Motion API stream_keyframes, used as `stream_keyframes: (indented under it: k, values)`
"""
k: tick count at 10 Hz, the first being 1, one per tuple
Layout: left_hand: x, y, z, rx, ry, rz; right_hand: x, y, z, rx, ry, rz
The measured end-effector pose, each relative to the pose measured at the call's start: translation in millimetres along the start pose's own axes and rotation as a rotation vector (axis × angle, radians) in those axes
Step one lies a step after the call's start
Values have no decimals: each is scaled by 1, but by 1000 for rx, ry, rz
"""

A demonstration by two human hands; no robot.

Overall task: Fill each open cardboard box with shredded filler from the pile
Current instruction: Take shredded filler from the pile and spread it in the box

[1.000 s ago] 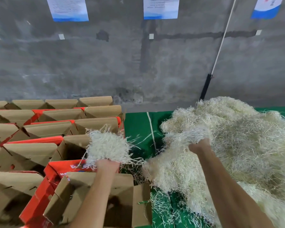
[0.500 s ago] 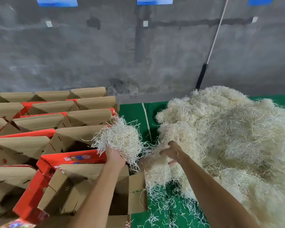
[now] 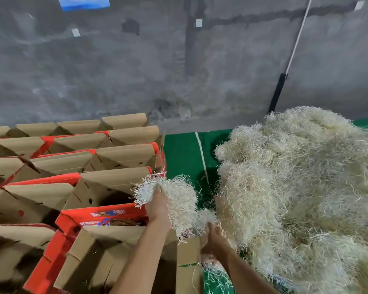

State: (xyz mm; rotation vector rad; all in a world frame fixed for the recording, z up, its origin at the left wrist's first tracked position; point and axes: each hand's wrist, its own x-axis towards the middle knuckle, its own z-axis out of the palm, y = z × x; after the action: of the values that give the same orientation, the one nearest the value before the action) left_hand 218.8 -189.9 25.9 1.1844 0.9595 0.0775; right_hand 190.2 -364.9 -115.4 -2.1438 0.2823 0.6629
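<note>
A big pile of pale shredded filler (image 3: 295,187) lies on the right. My left hand (image 3: 157,206) grips a clump of filler (image 3: 179,200) above the far right corner of the nearest open cardboard box (image 3: 106,249). Just beyond that corner stands another open box (image 3: 106,194). My right hand (image 3: 212,238) is at the pile's lower left edge, beside the near box's right flap and under the held clump. It touches loose strands, and its fingers are blurred and partly buried in the filler.
Rows of open brown boxes with red outsides (image 3: 72,158) fill the left side back to the grey concrete wall. Green cloth (image 3: 185,155) covers the surface between the boxes and the pile. A white pole with a black base (image 3: 276,94) leans on the wall behind the pile.
My right hand has left the pile's side and come down and left, under the clump. My left hand still holds its clump, now a little further right over the box corner.
</note>
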Motion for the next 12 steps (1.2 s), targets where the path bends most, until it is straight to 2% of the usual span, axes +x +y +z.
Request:
stream_keyframes:
  k: [1,2,3,4,6,7,9,10,11,12]
  values:
    - [3,-1,3,55,-31,20,11,24,16,-354,55,-86]
    - [9,-2,13,28,38,-4,17,28,10,-493,132,-128]
    - [2,-6,20,86,21,20,14,4,-14,-416,220,-136]
    - [-15,2,37,152,5,69,9,-40,-65,-266,428,-161]
    - [-57,35,83,81,-138,200,-47,-105,-222,-12,907,-279]
    - [-83,42,101,60,-211,215,-77,-93,-258,-67,955,-286]
    - [-107,20,104,164,-337,274,-104,-49,-219,-121,668,-209]
    - [-105,16,87,207,-333,294,-116,-58,-182,68,553,-407]
    - [-107,17,60,308,-287,296,-131,-87,-137,398,311,-540]
    - [-101,14,21,490,-298,238,-138,-119,-86,383,259,-551]
